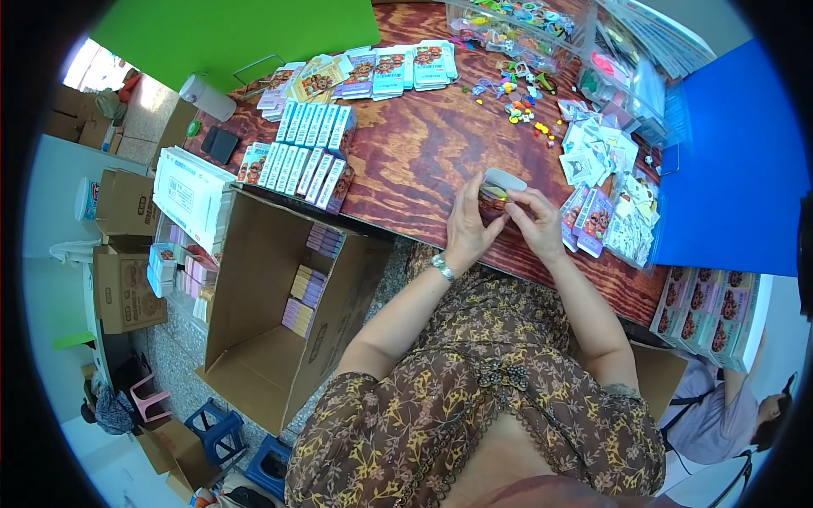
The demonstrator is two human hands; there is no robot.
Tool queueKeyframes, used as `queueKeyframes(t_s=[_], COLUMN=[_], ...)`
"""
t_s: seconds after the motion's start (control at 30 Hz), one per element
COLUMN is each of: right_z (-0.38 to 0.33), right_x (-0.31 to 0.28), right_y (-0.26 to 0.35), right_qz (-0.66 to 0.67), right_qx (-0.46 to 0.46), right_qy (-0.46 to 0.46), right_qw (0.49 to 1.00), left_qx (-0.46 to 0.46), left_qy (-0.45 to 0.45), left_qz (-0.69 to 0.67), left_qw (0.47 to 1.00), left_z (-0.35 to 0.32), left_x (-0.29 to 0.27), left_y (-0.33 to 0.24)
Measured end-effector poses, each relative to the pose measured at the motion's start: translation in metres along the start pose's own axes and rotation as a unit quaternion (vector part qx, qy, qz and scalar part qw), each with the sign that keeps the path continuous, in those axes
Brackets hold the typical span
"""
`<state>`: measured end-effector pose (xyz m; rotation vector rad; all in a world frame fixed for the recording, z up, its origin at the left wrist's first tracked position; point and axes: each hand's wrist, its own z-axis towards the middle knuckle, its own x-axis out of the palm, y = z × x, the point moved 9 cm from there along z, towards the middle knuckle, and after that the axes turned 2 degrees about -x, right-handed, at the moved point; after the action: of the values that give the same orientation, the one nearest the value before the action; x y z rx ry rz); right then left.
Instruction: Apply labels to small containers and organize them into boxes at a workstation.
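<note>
Over the front edge of the table I hold a small cardboard box point(493, 207) with its white flap point(506, 179) standing up. Something yellow-green shows in its opening, too small to name. My left hand point(467, 229) is wrapped round the box's left side. On the opposite side, the fingers and thumb of my right hand point(537, 225) close on its edge. Right of that hand lie a few purple printed boxes point(593, 222), beside a clear bin of small white packets point(633, 216).
Loose white packets point(593, 152) and colourful small toys point(518, 102) lie on the wooden table point(406, 152). Rows of boxes point(309, 152) and flat cartons point(398, 72) are at left and back. A large open cardboard box point(254, 288) stands below left; a blue panel point(737, 169) rises at right.
</note>
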<state>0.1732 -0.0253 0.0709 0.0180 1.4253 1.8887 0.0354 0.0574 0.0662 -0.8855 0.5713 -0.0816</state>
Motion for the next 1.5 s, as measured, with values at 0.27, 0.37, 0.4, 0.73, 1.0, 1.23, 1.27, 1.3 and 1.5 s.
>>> queueKeyframes(t_s=[0.27,0.37,0.4,0.73,1.0,1.23,1.27,1.3,1.5], right_z=[0.009,0.011,0.013,0.026,0.036,0.052,0.052,0.050,0.052], right_x=[0.001,0.005,0.003,0.008,0.014,0.017,0.015,0.014,0.012], right_y=[0.010,0.002,0.001,0.016,0.017,0.040,0.048,0.047,0.054], right_qz=[0.010,0.022,0.022,0.049,0.058,-0.041,-0.060,-0.060,-0.006], right_qx=[0.008,0.021,0.022,-0.012,0.083,-0.023,-0.078,-0.079,-0.084], right_qy=[0.080,0.120,0.119,0.215,0.226,0.223,0.209,0.211,0.240], right_qw=[0.997,0.992,0.992,0.975,0.969,0.974,0.973,0.972,0.967], left_qx=[0.104,0.115,0.115,-0.016,0.023,0.026,0.025,0.028,0.028], left_qy=[0.043,0.077,0.078,0.255,0.230,0.196,0.194,0.184,0.151], left_qz=[-0.091,-0.053,-0.053,-0.175,-0.150,-0.118,-0.117,-0.120,-0.136], left_qw=[0.990,0.989,0.989,0.951,0.961,0.973,0.974,0.975,0.979], left_z=[0.007,0.012,0.016,0.037,0.034,0.033,0.033,0.033,0.030], left_x=[-0.041,-0.042,-0.045,-0.026,-0.029,-0.033,-0.032,-0.033,-0.036], left_y=[0.001,0.001,-0.002,0.026,0.022,0.018,0.018,0.017,0.018])
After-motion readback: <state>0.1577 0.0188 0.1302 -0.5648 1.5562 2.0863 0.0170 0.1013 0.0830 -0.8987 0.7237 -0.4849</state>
